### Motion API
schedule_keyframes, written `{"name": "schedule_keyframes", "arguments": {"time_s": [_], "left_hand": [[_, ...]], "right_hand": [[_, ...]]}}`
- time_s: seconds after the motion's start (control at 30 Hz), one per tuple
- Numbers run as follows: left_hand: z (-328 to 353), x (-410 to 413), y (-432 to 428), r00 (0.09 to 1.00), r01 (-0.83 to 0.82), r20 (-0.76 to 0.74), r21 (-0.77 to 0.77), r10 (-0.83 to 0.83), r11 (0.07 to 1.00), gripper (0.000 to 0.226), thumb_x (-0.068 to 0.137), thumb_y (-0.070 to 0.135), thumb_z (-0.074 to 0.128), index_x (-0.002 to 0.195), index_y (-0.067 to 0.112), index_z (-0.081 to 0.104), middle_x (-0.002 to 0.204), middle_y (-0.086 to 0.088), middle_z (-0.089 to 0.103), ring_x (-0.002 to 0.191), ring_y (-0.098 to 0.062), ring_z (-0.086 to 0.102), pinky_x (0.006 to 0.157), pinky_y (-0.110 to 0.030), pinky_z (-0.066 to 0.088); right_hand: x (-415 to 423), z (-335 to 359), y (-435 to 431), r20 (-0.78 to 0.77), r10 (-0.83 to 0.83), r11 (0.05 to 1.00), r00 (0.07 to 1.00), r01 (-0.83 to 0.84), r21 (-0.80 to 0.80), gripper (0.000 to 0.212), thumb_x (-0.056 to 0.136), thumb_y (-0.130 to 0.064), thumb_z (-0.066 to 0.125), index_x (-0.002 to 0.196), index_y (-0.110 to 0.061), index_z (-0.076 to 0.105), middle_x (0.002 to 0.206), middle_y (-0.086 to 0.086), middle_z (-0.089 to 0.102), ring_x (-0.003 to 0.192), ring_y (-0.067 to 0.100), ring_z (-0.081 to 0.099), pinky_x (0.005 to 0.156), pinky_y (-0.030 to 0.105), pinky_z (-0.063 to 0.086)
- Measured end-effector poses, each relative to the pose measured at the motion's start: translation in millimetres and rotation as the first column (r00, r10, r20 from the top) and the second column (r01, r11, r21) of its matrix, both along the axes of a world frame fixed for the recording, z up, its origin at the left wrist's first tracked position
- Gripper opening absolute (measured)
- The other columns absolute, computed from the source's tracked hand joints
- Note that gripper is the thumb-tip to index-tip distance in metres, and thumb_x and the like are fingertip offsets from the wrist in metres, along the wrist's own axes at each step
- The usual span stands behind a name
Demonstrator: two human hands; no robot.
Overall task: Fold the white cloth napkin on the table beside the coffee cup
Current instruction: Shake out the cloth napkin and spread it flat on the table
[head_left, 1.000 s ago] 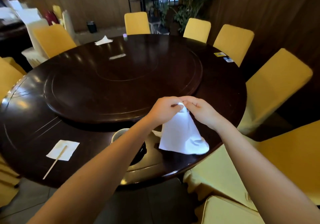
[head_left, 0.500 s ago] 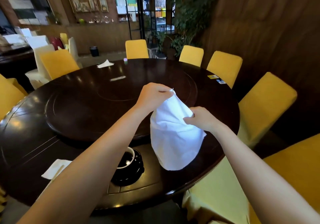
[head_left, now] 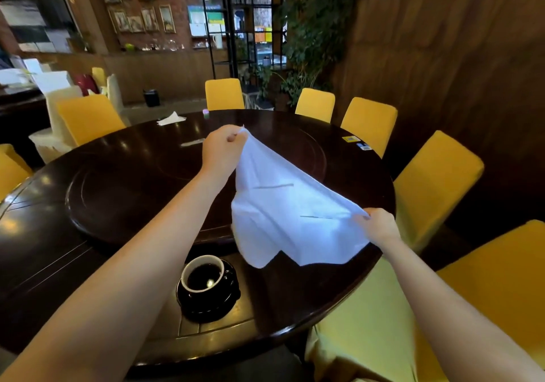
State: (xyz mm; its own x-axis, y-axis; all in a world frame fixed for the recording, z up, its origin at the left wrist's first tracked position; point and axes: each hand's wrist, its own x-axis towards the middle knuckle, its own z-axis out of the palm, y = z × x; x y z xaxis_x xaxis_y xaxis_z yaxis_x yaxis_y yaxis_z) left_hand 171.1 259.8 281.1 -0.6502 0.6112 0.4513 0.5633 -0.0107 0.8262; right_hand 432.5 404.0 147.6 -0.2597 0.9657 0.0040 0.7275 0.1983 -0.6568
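Observation:
The white cloth napkin (head_left: 290,215) hangs spread out in the air above the dark round table (head_left: 124,198). My left hand (head_left: 222,151) pinches its upper far corner. My right hand (head_left: 379,226) pinches another corner lower and to the right, near the table's edge. The cloth sags between the two hands, its loose lower edge hanging just above the tabletop. A coffee cup (head_left: 203,275) with dark liquid sits on a black saucer (head_left: 219,303) near the front edge, just left of and below the napkin.
Yellow-covered chairs (head_left: 433,181) ring the table, with one close at the right (head_left: 498,281). A raised turntable (head_left: 118,201) fills the table's centre. A crumpled paper napkin (head_left: 171,119) and a small pink-green object (head_left: 205,112) lie at the far edge; cards (head_left: 351,138) lie at the right rim.
My hands have pulled apart, the left rising and moving away, the right dropping to the right. The napkin has opened from a bunched cone into a spread sheet. The camera has tilted up.

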Motion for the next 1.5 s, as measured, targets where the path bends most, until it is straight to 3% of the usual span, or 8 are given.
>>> {"name": "schedule_keyframes", "arguments": {"time_s": [0.13, 0.3, 0.43, 0.63, 0.9, 1.13, 1.27, 1.5], "left_hand": [[-5, 0, -4, 0.994, -0.003, 0.111, 0.061, -0.004, 0.998, 0.014, 0.088, 0.015, 0.055, 0.080, 0.016, 0.066, 0.073, 0.006, 0.060, 0.057, 0.002, 0.059, 0.080, -0.047, 0.055], [5, 3, -2, 0.983, 0.023, 0.180, 0.129, -0.046, 0.991, 0.019, 0.092, 0.012, 0.053, 0.076, 0.018, 0.063, 0.081, 0.003, 0.057, 0.066, -0.007, 0.062, 0.081, -0.041, 0.056], [11, -1, 10, 0.980, 0.015, 0.193, 0.132, -0.040, 0.991, 0.018, 0.092, 0.014, 0.052, 0.098, 0.004, 0.065, 0.092, -0.004, 0.059, 0.062, -0.002, 0.062, 0.086, -0.044, 0.054], [12, -8, 25, 0.990, 0.022, 0.141, 0.038, -0.027, 0.999, 0.013, 0.088, 0.009, 0.059, 0.081, 0.017, 0.065, 0.077, 0.000, 0.061, 0.071, -0.011, 0.061, 0.085, -0.047, 0.054], [17, -48, 53, 0.993, -0.066, 0.103, 0.015, 0.064, 0.998, 0.007, 0.086, 0.011, 0.061, 0.082, 0.013, 0.066, 0.070, 0.001, 0.061, 0.081, -0.026, 0.065, 0.082, -0.048, 0.054], [32, -112, 104, 0.978, -0.150, 0.159, 0.093, 0.134, 0.984, 0.023, 0.089, 0.021, 0.059, 0.087, -0.001, 0.064, 0.089, -0.019, 0.065, 0.073, -0.010, 0.062, 0.082, -0.047, 0.055], [40, -154, 127, 0.957, -0.242, 0.192, 0.112, 0.217, 0.964, 0.013, 0.089, 0.023, 0.058, 0.078, 0.017, 0.061, 0.073, 0.002, 0.060, 0.082, -0.024, 0.064, 0.081, -0.048, 0.055], [61, -204, 149, 0.951, -0.305, 0.108, 0.164, 0.290, 0.938, 0.017, 0.087, 0.023, 0.056, 0.082, 0.010, 0.064, 0.084, -0.011, 0.067, 0.081, -0.025, 0.063, 0.080, -0.051, 0.054]], "right_hand": [[3, 3, 3, -0.169, -0.119, 0.983, 0.978, 0.140, 0.120, 0.029, 0.091, -0.015, 0.049, 0.064, -0.008, 0.044, 0.060, 0.007, 0.045, 0.056, 0.026, 0.039, 0.047, 0.029, 0.023], [-6, 30, -5, -0.354, -0.169, 0.959, 0.920, 0.236, 0.156, 0.045, 0.097, -0.020, 0.040, 0.057, -0.012, 0.023, 0.054, 0.002, 0.028, 0.048, 0.018, 0.023, 0.045, 0.029, 0.017], [-13, 44, 1, -0.450, -0.131, 0.977, 0.884, 0.193, 0.095, 0.029, 0.092, -0.009, 0.038, 0.064, 0.000, 0.043, 0.061, 0.010, 0.038, 0.056, 0.022, 0.031, 0.050, 0.032, 0.022], [-40, 66, 8, -0.641, -0.154, 0.988, 0.752, 0.109, -0.109, 0.015, 0.077, 0.001, 0.039, 0.072, -0.006, 0.052, 0.063, 0.006, 0.046, 0.059, 0.020, 0.042, 0.053, 0.028, 0.033], [-93, 116, 40, -0.734, -0.068, 0.990, 0.676, -0.047, -0.136, 0.021, 0.093, 0.001, 0.034, 0.091, 0.000, 0.055, 0.065, 0.002, 0.048, 0.063, 0.013, 0.057, 0.047, 0.015, 0.042], [-158, 134, 121, -0.553, -0.019, 0.982, 0.833, 0.121, 0.148, 0.029, 0.093, -0.014, 0.037, 0.079, -0.010, 0.062, 0.073, 0.005, 0.052, 0.078, 0.024, 0.048, 0.068, 0.030, 0.037], [-185, 147, 157, -0.398, -0.016, 0.942, 0.917, 0.147, 0.301, 0.028, 0.097, -0.018, 0.034, 0.092, -0.006, 0.060, 0.081, 0.012, 0.053, 0.075, 0.028, 0.048, 0.062, 0.031, 0.035], [-211, 171, 218, -0.303, 0.060, 0.834, 0.951, 0.118, 0.538, 0.037, 0.098, -0.027, 0.037, 0.074, -0.003, 0.052, 0.070, 0.013, 0.051, 0.065, 0.030, 0.047, 0.049, 0.032, 0.027]]}}
